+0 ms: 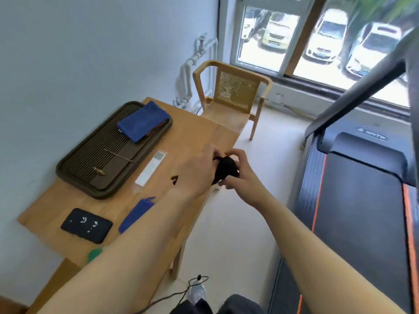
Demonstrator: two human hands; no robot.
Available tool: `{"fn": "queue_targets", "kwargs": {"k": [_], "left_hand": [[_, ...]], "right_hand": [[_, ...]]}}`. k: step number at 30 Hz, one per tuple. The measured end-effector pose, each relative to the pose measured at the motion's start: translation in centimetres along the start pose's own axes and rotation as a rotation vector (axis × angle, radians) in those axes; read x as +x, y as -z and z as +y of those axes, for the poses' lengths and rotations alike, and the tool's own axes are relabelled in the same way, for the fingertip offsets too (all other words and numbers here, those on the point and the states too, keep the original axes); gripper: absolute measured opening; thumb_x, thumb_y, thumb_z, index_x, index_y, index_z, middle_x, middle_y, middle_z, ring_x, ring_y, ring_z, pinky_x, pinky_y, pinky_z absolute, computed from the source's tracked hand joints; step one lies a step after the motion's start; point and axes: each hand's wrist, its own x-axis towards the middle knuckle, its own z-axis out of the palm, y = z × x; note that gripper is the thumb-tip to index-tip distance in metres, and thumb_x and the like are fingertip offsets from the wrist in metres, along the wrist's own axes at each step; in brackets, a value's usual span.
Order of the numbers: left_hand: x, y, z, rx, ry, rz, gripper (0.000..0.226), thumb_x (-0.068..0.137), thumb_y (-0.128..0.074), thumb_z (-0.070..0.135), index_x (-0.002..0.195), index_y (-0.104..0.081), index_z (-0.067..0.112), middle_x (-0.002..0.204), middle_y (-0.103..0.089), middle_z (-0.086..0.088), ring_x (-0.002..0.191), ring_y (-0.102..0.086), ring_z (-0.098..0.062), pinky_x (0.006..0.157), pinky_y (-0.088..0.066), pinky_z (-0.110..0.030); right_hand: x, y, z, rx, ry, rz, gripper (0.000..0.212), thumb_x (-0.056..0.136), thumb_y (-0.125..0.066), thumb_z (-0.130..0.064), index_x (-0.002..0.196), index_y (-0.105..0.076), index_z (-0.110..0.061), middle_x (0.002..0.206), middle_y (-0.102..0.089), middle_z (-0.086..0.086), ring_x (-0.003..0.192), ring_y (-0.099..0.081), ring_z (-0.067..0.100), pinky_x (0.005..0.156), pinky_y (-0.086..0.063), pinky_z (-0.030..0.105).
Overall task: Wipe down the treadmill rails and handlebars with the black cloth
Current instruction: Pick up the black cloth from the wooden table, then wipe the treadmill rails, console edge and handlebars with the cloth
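A bunched black cloth is held between both hands above the right edge of the wooden table. My left hand grips its left side. My right hand closes on it from the right, fingers curled over the top. The treadmill stands to the right, with a black belt and orange stripes along its side rails. Its dark handlebar slants up toward the upper right, well away from both hands.
On the table lie a dark slatted tray with a blue cloth on it, a white remote, a black case and a small blue pouch. A wooden chair stands beyond the table, below the window.
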Motion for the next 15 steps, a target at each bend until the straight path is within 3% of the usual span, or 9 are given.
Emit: {"fn": "queue_targets", "kwargs": {"k": [2,5,8,12,15], "left_hand": [[-1.0,-0.7,1.4,-0.1,-0.026,-0.049,0.009,0.102,-0.047,0.019,0.106,-0.05,0.026,0.096,-0.054,0.011,0.082,-0.052,-0.008,0.063,-0.033,-0.008],[-2.8,-1.7,2.8,-0.166,-0.059,-0.099,0.015,0.099,-0.051,0.016,0.1,-0.052,0.031,0.112,-0.057,0.014,0.099,-0.049,-0.003,0.08,-0.029,-0.002],[-5.1,-2.6,3.8,-0.2,-0.081,-0.045,0.017,0.096,-0.055,0.013,0.097,-0.058,0.029,0.107,-0.061,0.01,0.099,-0.052,-0.006,0.089,-0.04,-0.02],[-8.4,-4.7,5.5,-0.102,-0.147,-0.047,0.009,0.096,-0.06,0.02,0.1,-0.062,0.027,0.097,-0.063,0.008,0.091,-0.058,-0.013,0.081,-0.05,-0.031],[-11.5,-6.7,8.2,-0.076,-0.2,-0.168,0.008,0.099,-0.057,0.02,0.101,-0.061,0.026,0.094,-0.066,0.005,0.087,-0.059,-0.016,0.078,-0.052,-0.036]], "right_hand": [[-2.2,0.1,1.0,0.006,-0.017,0.067,0.044,0.075,-0.059,-0.01,0.108,-0.046,-0.036,0.11,-0.062,0.012,0.096,-0.065,0.038,0.082,-0.055,0.046],[-4.9,0.6,3.3,0.004,-0.05,0.181,0.031,0.082,-0.061,-0.006,0.103,-0.056,-0.029,0.102,-0.069,0.003,0.093,-0.067,0.028,0.072,-0.055,0.028],[-8.6,1.2,5.6,-0.097,-0.11,0.265,0.03,0.081,-0.064,-0.012,0.107,-0.058,-0.026,0.099,-0.071,-0.006,0.085,-0.068,0.011,0.065,-0.051,0.016],[-15.4,2.7,9.6,-0.353,-0.279,0.322,0.034,0.075,-0.06,-0.019,0.105,-0.053,-0.033,0.09,-0.07,-0.005,0.077,-0.067,0.016,0.066,-0.058,0.038],[-20.7,4.0,11.5,-0.316,-0.328,0.328,0.025,0.077,-0.06,-0.015,0.096,-0.052,-0.03,0.081,-0.068,-0.002,0.067,-0.063,0.019,0.062,-0.054,0.036]]}}
